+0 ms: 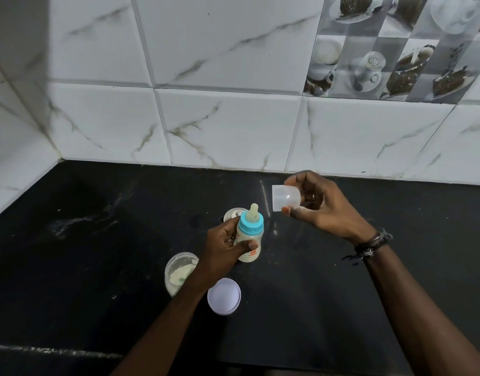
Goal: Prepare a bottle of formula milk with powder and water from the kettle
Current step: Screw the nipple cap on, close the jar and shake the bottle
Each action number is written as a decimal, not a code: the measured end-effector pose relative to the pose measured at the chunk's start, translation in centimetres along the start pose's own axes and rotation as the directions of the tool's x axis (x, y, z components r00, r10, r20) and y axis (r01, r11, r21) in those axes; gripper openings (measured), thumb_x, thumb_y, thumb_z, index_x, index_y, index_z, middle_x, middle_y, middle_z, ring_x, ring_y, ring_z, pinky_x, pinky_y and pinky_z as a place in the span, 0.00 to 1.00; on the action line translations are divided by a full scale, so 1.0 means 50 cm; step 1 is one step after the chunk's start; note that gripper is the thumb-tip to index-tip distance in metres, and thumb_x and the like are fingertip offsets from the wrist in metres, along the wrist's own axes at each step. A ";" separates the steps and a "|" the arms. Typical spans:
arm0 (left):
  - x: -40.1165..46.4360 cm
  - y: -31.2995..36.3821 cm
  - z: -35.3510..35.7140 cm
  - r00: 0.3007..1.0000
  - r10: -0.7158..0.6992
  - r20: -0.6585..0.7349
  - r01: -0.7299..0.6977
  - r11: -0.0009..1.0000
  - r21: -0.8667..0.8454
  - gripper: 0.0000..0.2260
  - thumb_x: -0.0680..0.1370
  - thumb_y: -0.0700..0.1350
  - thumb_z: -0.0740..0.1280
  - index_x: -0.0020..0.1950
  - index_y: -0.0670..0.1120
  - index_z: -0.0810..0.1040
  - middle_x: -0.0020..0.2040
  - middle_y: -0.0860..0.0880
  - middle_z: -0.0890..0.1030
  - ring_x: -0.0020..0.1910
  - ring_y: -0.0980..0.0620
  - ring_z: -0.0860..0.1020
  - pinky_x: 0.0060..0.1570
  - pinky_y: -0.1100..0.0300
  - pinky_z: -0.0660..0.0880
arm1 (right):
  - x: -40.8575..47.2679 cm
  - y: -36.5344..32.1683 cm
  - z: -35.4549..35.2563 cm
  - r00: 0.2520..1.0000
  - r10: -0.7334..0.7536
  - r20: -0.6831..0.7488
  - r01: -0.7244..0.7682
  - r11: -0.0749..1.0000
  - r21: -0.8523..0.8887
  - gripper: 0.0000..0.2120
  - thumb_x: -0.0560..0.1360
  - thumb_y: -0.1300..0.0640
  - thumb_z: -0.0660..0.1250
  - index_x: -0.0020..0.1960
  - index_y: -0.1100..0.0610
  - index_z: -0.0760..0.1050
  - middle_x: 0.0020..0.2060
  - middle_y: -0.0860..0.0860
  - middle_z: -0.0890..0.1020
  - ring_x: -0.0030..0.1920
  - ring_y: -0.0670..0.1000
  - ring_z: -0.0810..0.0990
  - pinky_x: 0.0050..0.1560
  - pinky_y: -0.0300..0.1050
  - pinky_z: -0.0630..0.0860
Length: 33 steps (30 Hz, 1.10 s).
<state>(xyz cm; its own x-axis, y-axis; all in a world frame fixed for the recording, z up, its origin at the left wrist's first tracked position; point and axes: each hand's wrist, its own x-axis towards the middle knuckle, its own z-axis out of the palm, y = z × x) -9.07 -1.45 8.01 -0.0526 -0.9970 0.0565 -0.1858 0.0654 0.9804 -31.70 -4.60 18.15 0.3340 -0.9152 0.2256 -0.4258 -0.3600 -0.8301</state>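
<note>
A small baby bottle [250, 234] with a blue collar and a pale teat stands upright over the black counter, milky white inside. My left hand [224, 246] is wrapped around its body. My right hand [320, 204] holds the clear dome cap [285, 198] up and to the right of the teat, apart from the bottle, open end facing left. An open powder jar [180, 272] with pale powder inside sits left of my left wrist. Its white lid [224, 295] lies flat beside it. A metal kettle top [233, 213] shows partly behind the bottle.
The black stone counter [97, 240] runs back to a white marble-tiled wall [206, 118] and a side wall on the left. A faint white smear marks the counter at the left. The counter's front edge [57, 351] crosses the bottom left.
</note>
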 end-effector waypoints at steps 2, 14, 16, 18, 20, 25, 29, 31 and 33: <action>0.002 0.000 0.000 1.000 0.012 -0.001 -0.012 1.000 0.021 0.26 0.71 0.40 0.75 0.68 0.43 0.73 0.61 0.57 0.76 0.61 0.57 0.75 0.54 0.73 0.72 | 0.007 -0.030 -0.004 0.998 -0.042 0.049 0.041 0.999 0.017 0.21 0.70 0.60 0.77 0.60 0.54 0.75 0.50 0.52 0.81 0.45 0.55 0.81 0.47 0.59 0.81; 0.002 0.009 -0.002 0.999 0.015 0.028 -0.016 1.000 0.025 0.20 0.70 0.41 0.76 0.57 0.57 0.75 0.55 0.60 0.81 0.53 0.66 0.80 0.53 0.69 0.76 | 0.046 -0.079 0.038 0.925 -0.129 0.357 0.255 0.908 -0.333 0.26 0.73 0.55 0.74 0.70 0.49 0.73 0.59 0.48 0.77 0.56 0.45 0.78 0.51 0.39 0.80; 0.002 0.007 -0.002 0.999 0.023 0.031 -0.024 1.000 0.014 0.21 0.70 0.42 0.76 0.59 0.54 0.75 0.56 0.58 0.80 0.54 0.64 0.80 0.54 0.68 0.76 | 0.048 -0.081 0.039 0.927 -0.131 0.351 0.258 0.904 -0.342 0.28 0.73 0.56 0.74 0.71 0.51 0.71 0.60 0.47 0.78 0.55 0.44 0.79 0.49 0.37 0.80; 0.003 0.006 -0.002 0.999 0.031 0.037 -0.031 1.000 0.002 0.22 0.70 0.42 0.76 0.61 0.52 0.75 0.57 0.59 0.80 0.56 0.60 0.79 0.57 0.66 0.76 | 0.049 -0.084 0.037 0.933 -0.112 0.341 0.237 0.905 -0.353 0.28 0.72 0.57 0.75 0.70 0.52 0.71 0.61 0.46 0.78 0.54 0.43 0.80 0.48 0.36 0.80; 0.003 0.006 -0.001 0.998 0.043 0.043 -0.043 0.999 -0.001 0.23 0.70 0.42 0.76 0.62 0.51 0.74 0.57 0.60 0.79 0.57 0.59 0.79 0.57 0.67 0.75 | 0.048 -0.085 0.032 0.933 -0.097 0.347 0.225 0.909 -0.350 0.26 0.72 0.58 0.75 0.68 0.53 0.72 0.61 0.46 0.79 0.53 0.43 0.80 0.47 0.36 0.80; 0.004 0.005 0.001 0.996 0.079 0.043 -0.080 0.997 0.013 0.25 0.70 0.42 0.75 0.66 0.44 0.75 0.60 0.54 0.79 0.60 0.55 0.78 0.60 0.63 0.75 | 0.044 -0.086 0.030 0.927 -0.084 0.366 0.220 0.911 -0.349 0.26 0.71 0.61 0.76 0.67 0.51 0.74 0.61 0.45 0.79 0.53 0.44 0.80 0.47 0.37 0.80; 0.006 0.006 0.002 0.996 0.079 0.046 -0.079 0.997 -0.001 0.24 0.70 0.40 0.75 0.65 0.45 0.75 0.57 0.56 0.79 0.57 0.56 0.79 0.57 0.66 0.75 | 0.042 -0.080 0.041 0.928 -0.083 0.363 0.223 0.905 -0.363 0.26 0.71 0.62 0.76 0.67 0.52 0.75 0.60 0.44 0.78 0.51 0.41 0.80 0.46 0.30 0.77; 0.006 0.005 0.003 0.996 0.082 0.039 -0.082 0.997 -0.008 0.24 0.70 0.40 0.75 0.65 0.43 0.75 0.58 0.54 0.79 0.58 0.55 0.79 0.59 0.62 0.75 | 0.040 -0.078 0.044 0.930 -0.084 0.357 0.225 0.901 -0.372 0.26 0.71 0.62 0.76 0.67 0.52 0.75 0.60 0.44 0.78 0.50 0.40 0.79 0.46 0.30 0.77; 0.007 0.001 0.003 0.996 0.083 0.038 -0.082 0.996 -0.026 0.24 0.70 0.40 0.76 0.65 0.44 0.75 0.59 0.52 0.80 0.58 0.54 0.80 0.60 0.60 0.76 | 0.037 -0.076 0.047 0.931 -0.095 0.352 0.237 0.891 -0.386 0.26 0.71 0.62 0.76 0.67 0.52 0.75 0.60 0.44 0.79 0.52 0.41 0.79 0.48 0.31 0.78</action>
<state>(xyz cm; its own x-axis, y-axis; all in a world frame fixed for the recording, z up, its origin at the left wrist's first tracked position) -9.23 -1.78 8.04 -0.1050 -0.9859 0.1304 -0.1552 0.1457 0.9771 -27.49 -4.51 20.53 0.6472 -0.7544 0.1093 -0.6255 -0.6075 -0.4896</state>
